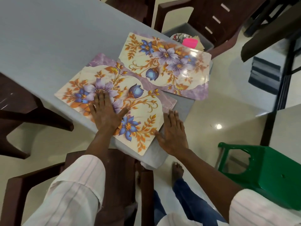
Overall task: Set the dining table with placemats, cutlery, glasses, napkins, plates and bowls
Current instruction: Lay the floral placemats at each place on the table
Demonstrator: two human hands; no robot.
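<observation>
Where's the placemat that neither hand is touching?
Head view: the far placemat lies at the table's right end, just beyond the near placemat under the left hand, beside the grey tub.

This is the dining area of a home. A long, pale grey-blue table (40,38) fills the left and middle, with dark brown moulded plastic chairs drawn up round it: a near chair (117,168), a left chair (19,103) and a far chair (211,18). Two glossy floral placemats (162,51) lie at the table's right end. Beside the far chair, a grey tub (206,41) holds cutlery (179,38). The floor (219,103) is polished cream tile that mirrors a ceiling light. A green plastic stool (268,168) stands on it at the right, and a bare foot (176,170) rests on it near the table.
</observation>
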